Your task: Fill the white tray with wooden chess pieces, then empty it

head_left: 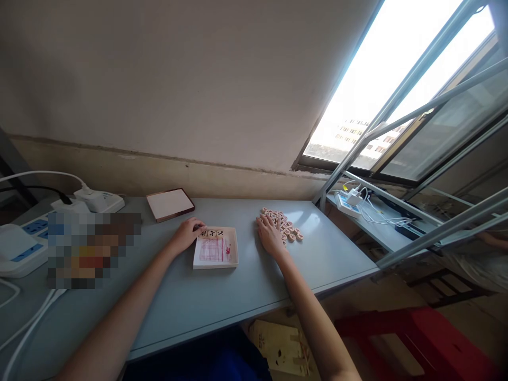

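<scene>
A shallow white box [236,248] sits on the table, with a short row of round Chinese chess pieces [212,233] along its far side and purple-red scribbles on its floor. My left hand [188,234] is closed at the box's far left corner, its fingertips curled over the rim. Over the left part of a loose heap of wooden Chinese chess pieces [291,230] lies my right hand [270,236], fingers spread and touching them. Some pieces under that hand are hidden. A box lid [170,204] with a dark brown edge rests farther back, left of the box.
Power strips [34,233] with plugs and white cables take up the table's left end, beside a pixelated patch. The wall borders the grey table [246,288] at the back. Metal bed-frame bars [345,159] rise at the right. A red stool [420,338] stands below.
</scene>
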`<control>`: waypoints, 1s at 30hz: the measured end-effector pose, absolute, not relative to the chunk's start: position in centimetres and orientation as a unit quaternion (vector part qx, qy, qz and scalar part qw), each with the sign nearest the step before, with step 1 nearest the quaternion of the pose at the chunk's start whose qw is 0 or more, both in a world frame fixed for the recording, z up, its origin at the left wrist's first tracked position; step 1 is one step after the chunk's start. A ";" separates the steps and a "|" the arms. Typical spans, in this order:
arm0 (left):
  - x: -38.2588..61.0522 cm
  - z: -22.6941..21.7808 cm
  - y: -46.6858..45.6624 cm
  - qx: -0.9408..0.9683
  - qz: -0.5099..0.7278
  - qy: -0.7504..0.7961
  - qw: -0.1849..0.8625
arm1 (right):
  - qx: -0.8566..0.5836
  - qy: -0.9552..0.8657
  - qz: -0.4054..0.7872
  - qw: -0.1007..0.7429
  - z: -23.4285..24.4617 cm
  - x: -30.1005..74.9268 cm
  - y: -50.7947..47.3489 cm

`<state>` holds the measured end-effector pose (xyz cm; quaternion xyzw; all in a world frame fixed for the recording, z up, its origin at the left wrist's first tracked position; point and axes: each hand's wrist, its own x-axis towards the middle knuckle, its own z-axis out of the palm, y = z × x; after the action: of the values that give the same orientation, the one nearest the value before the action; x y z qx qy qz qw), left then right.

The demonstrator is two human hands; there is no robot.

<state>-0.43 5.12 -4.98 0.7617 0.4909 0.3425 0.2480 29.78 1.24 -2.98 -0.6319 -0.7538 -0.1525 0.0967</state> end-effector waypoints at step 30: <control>-1.0 -4.5 5.0 0.769 0.326 0.484 0.263 | -0.519 -0.836 -0.131 0.118 0.2 20.6 -0.8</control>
<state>-0.95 5.00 -4.54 0.7687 0.4835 0.3259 0.2628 20.55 -0.82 0.22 -0.5193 -0.8363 -0.1306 0.1177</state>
